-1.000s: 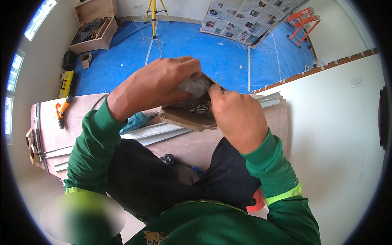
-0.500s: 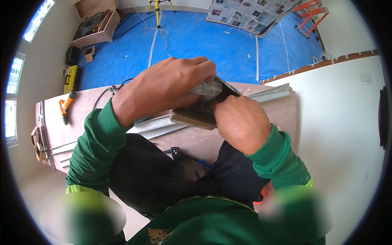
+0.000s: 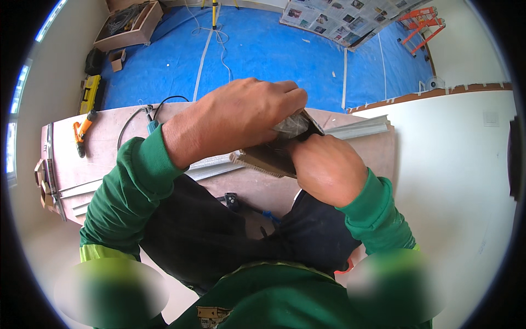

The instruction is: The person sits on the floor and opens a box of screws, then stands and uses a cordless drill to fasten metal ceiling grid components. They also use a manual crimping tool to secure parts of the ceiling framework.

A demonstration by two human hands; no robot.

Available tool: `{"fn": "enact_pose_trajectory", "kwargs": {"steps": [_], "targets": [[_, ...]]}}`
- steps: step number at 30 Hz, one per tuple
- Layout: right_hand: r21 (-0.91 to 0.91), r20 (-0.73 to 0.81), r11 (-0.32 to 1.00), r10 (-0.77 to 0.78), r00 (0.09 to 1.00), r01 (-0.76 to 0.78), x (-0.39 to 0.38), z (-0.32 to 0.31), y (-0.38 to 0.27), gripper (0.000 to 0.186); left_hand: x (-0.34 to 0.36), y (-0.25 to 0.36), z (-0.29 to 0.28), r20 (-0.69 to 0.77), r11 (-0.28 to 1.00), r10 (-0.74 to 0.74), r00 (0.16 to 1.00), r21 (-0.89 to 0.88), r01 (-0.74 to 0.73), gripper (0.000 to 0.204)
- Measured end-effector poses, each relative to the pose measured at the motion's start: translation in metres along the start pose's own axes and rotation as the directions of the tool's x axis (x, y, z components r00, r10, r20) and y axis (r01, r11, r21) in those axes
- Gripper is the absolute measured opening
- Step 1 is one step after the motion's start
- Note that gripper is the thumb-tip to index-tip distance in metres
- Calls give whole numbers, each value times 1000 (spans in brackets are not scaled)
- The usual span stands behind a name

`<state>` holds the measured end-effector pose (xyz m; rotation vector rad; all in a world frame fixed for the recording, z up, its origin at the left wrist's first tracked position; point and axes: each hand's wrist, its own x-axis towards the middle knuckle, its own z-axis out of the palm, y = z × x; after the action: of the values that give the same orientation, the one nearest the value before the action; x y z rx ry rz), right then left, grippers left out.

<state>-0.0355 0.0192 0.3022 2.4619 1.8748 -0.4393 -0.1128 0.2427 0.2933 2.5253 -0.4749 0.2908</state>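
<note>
A small open cardboard box (image 3: pixel 264 163) is held tilted above the bench, between my two hands. My left hand (image 3: pixel 235 118) is closed at its upper side, fingers curled around a crumpled clear plastic bag (image 3: pixel 293 126) at the opening. My right hand (image 3: pixel 330 169) reaches into the box from the right; its fingers are hidden inside, so what they touch does not show. The inside of the box is dark, and its contents cannot be made out.
The wooden bench (image 3: pixel 350 170) carries metal channels (image 3: pixel 359 129), an orange power tool (image 3: pixel 83 133), a teal corded tool (image 3: pixel 152 126) and a black-and-blue clamp-like tool (image 3: pixel 232 202). Beyond lie blue floor sheeting (image 3: pixel 263 55), a wooden toolbox (image 3: pixel 123 35) and a red stepladder (image 3: pixel 422 27).
My left hand, the plastic bag and the box have shifted slightly to the right. My right hand stays inside the box, a little lower and further right.
</note>
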Motion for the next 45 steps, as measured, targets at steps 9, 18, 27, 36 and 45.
{"fn": "enact_pose_trajectory", "kwargs": {"steps": [9, 18, 27, 36, 45], "targets": [[107, 155, 993, -67, 986, 51, 9, 1, -2, 26, -5, 5, 0, 127, 992, -89, 988, -78, 99, 45], [40, 45, 997, 67, 997, -69, 5, -11, -3, 23, -6, -7, -3, 40, 991, -55, 998, -119, 59, 42], [521, -418, 852, 198, 887, 55, 4, -31, 4, 24, -7, -26, -8, 41, 964, -28, 999, -262, 38, 45], [726, -551, 681, 491, 675, 97, 7, -35, 22, 29, -4, -33, -1, -9, 944, 1, 1000, -330, -4, 52], [768, -519, 637, 567, 640, 58, 9, -34, 34, 28, -1, -38, -2, -27, 944, -14, 1000, -330, 5, 52]]}}
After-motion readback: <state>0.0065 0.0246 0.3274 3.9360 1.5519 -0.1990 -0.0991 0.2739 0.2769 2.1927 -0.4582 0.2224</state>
